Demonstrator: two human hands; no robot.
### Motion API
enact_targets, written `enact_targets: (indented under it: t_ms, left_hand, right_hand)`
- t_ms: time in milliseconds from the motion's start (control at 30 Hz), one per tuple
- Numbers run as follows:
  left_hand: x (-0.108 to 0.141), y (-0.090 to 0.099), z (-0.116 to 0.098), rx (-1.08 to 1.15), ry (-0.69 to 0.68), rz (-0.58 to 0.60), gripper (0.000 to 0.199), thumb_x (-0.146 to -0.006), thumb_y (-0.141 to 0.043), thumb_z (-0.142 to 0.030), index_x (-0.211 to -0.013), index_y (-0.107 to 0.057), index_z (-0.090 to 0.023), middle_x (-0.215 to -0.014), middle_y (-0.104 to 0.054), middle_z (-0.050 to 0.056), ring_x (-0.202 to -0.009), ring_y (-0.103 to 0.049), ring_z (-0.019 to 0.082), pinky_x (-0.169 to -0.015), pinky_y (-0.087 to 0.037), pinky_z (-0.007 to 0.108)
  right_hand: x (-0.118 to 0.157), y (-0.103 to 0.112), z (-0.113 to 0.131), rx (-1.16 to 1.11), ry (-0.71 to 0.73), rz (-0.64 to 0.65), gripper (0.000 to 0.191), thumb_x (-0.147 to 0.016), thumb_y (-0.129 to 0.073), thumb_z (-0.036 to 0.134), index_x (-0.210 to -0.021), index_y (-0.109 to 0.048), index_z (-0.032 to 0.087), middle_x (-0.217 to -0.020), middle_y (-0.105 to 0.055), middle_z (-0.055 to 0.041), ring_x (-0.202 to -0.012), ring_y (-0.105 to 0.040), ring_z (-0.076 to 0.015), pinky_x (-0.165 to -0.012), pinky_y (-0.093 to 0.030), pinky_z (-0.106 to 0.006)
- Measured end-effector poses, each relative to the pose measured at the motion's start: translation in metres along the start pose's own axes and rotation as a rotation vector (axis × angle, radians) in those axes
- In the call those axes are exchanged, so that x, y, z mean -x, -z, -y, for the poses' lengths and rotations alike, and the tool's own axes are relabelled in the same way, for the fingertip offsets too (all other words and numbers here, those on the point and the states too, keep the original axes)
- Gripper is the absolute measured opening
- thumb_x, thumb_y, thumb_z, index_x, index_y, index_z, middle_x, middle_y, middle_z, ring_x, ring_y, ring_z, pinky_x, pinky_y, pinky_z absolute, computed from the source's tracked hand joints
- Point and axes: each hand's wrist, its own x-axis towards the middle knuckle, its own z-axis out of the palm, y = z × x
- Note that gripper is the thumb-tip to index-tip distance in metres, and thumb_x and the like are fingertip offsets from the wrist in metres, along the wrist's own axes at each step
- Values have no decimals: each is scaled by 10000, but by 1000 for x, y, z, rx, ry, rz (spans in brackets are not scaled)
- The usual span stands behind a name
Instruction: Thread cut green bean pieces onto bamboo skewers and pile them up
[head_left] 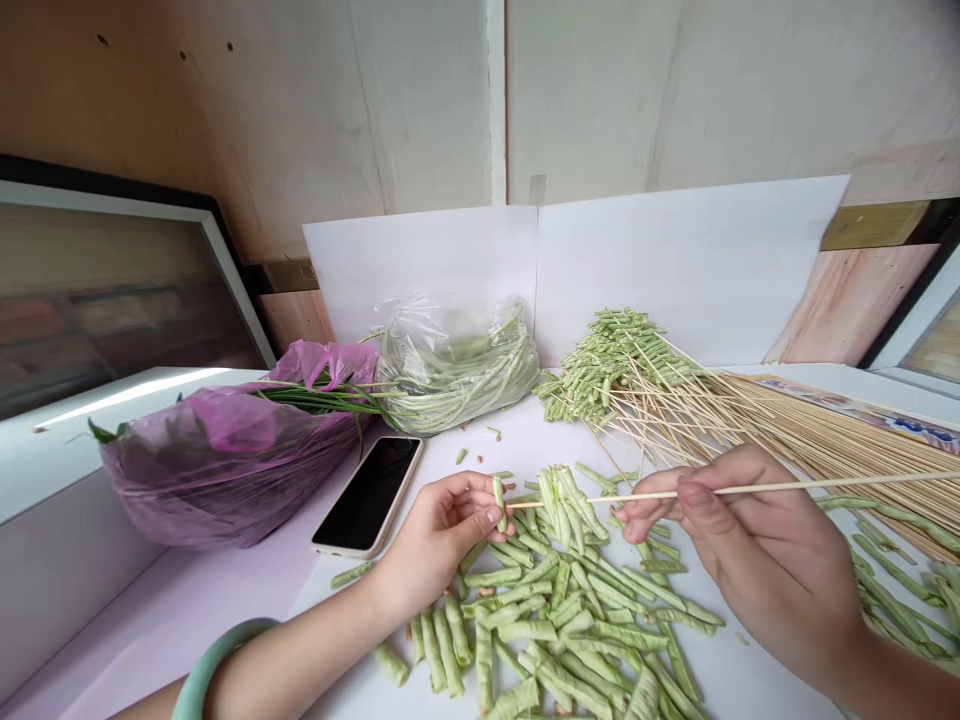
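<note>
beside the left hand (439, 535), a smartphone (367, 495)

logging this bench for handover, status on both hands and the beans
Left hand pinching cut green bean piece. Right hand gripping bamboo skewer, tip beside the bean. Cut bean pile below; phone off to left.

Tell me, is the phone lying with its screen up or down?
Screen up: the smartphone lies flat on the white table, its dark glass facing upward.

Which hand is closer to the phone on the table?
Left. The left hand is just right of the phone; the right hand is much farther right, beyond the cut green beans.
</note>
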Motion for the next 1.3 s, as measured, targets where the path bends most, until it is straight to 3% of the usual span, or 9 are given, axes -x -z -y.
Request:
enact_targets:
  t_ms: [333, 633, 1067, 1300]
  left_hand:
    - [0, -1, 2, 86, 7, -20, 275, -677, -800, -318, -746, -621, -122, -667, -678, 25, -624, -622, 120, -667, -532, 253]
    - [4, -3, 3, 162, 38, -28, 231, -649, -823, -238, -759, -664, -113, -669, -717, 31, -621, -660, 126, -631, -554, 232]
    - [5, -7, 0, 237, 159, -35, 237, -573, -862, -211, -699, -695, -100, -659, -737, 63, -619, -691, 154, -612, -547, 225]
    - [6, -6, 1, 206, 147, 9, 230, -572, -865, -222, -635, -679, -102, -613, -738, 62, -568, -664, 117, -588, -509, 187]
  right_hand:
    - [5, 0, 4, 33, 68, 48, 83, -981, -515, 237, -902, -512, 262, -818, -702, -10, -623, -687, -180, -638, -585, -334]
    - [5, -3, 4, -6, 117, 73, 43, -972, -543, 242, -943, -544, 273, -773, -684, 20, -594, -675, -155, -611, -590, -304]
    - [7, -6, -3, -168, -88, 67, 94, -960, -569, 288, -883, -515, 279, -758, -700, 10, -589, -682, -170, -579, -573, -288]
    - [14, -11, -9, -244, -179, 81, 148, -944, -592, 325, -838, -509, 264, -741, -696, -1, -591, -683, -186, -579, -572, -306]
